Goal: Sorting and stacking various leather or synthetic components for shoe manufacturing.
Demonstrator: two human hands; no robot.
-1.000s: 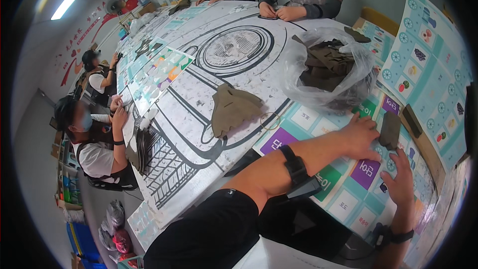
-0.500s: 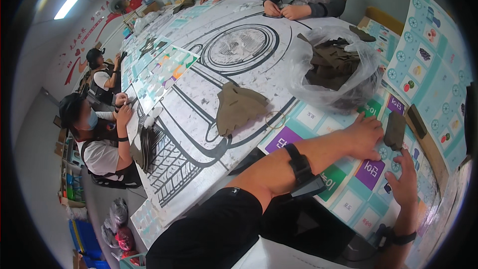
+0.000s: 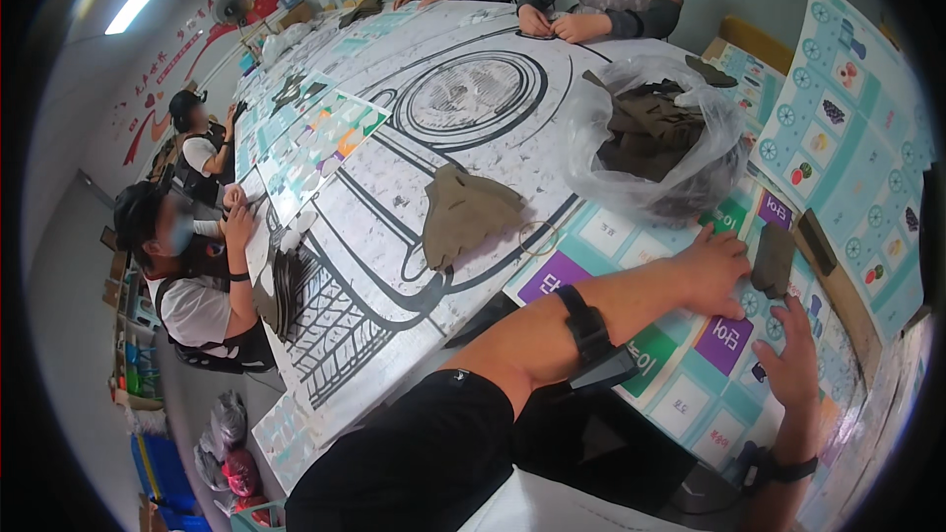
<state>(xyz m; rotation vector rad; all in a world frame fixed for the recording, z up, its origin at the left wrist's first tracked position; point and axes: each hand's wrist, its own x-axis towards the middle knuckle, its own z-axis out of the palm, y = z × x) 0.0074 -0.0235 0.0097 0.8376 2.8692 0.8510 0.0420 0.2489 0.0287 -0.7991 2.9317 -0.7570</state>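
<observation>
A small folded olive-brown fabric piece [image 3: 776,259] lies on the printed board [image 3: 687,404] at the right. My left hand [image 3: 711,271] rests on the board just left of it, palm down with fingers spread. Below the piece is my right hand [image 3: 791,360], with thumb and fingers apart; its fingertips are close to the lower end, and I cannot tell whether they touch it. Beyond my left hand stands a clear plastic bag [image 3: 583,177], filled with olive-brown fabric pieces [image 3: 655,128]. A stack of similar pieces [image 3: 463,217] lies on the table farther left.
A wooden strip [image 3: 845,305] and an upright printed sheet [image 3: 838,153] border the right side. An elastic-like ring [image 3: 539,237] lies beside the stack. Other people work along the far and left edges, one near a dark fabric pile [image 3: 286,291].
My hands and the fabric piece stay nearly in place, with only a slight shift of the whole view. At the left, a co-worker's hands have moved a little.
</observation>
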